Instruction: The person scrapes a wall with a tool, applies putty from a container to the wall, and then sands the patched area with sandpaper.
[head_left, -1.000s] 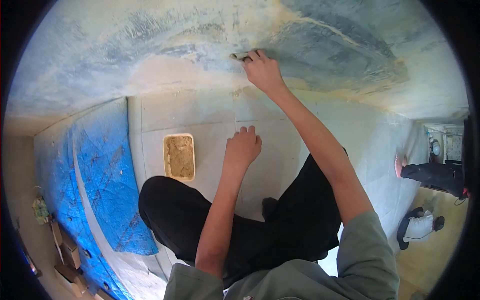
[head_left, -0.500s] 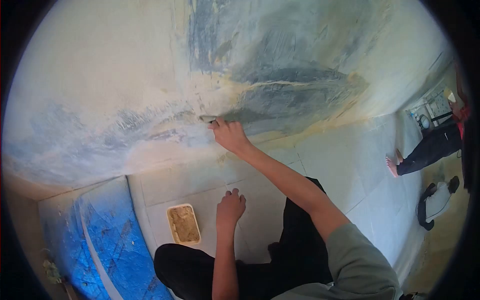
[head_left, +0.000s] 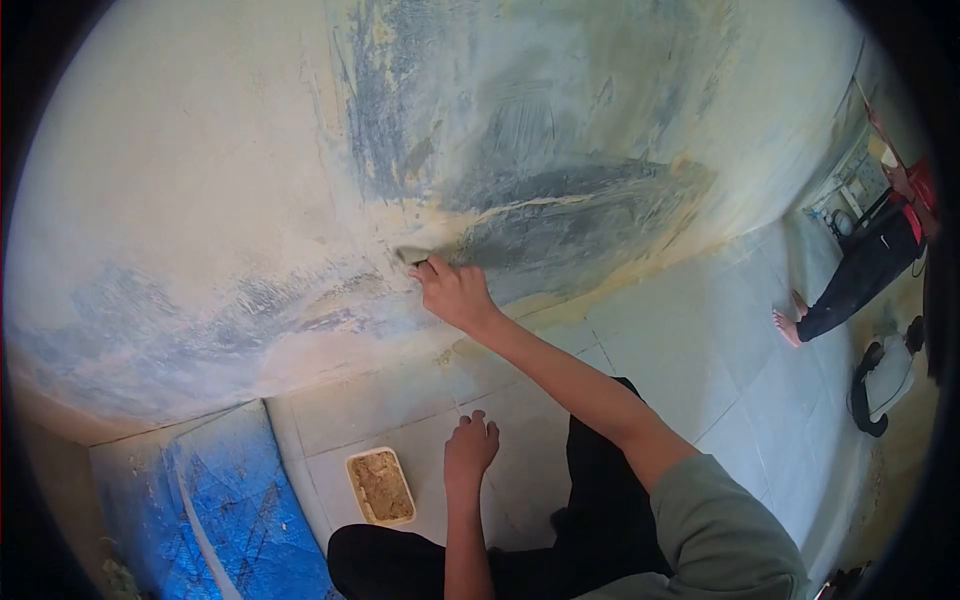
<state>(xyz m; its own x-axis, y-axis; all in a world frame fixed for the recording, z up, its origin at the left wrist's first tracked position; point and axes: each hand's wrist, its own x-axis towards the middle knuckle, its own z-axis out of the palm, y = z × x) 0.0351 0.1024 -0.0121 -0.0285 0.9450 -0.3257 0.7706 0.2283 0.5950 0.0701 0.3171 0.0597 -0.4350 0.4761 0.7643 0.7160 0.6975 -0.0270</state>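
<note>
My right hand (head_left: pixel 458 297) is closed around a small scraper (head_left: pixel 410 256), its grey blade against the patchy wall (head_left: pixel 540 120). Most of the handle is hidden by my fingers. Grey, bluish and yellowish smears cover the wall around the blade. Below, my left hand (head_left: pixel 470 447) hovers over the tiled floor with its fingers loosely bent and apart, holding nothing that shows. Close to its left stands a pale rectangular tub (head_left: pixel 351 480) with a brownish, paste-like material (head_left: pixel 383 487) inside.
A blue quilted sheet (head_left: pixel 245 490) lies on the floor at the lower left. My dark-clad knees (head_left: pixel 385 560) are beside the tub. At the far right a barefoot person (head_left: pixel 865 260) in dark trousers stands, with a grey and black bag-like object (head_left: pixel 888 380) nearby.
The view has tilted, so the wall, tub and sheet sit lower in the picture. My right hand still holds the scraper at the wall, its blade slightly turned. My left hand stays near the tub.
</note>
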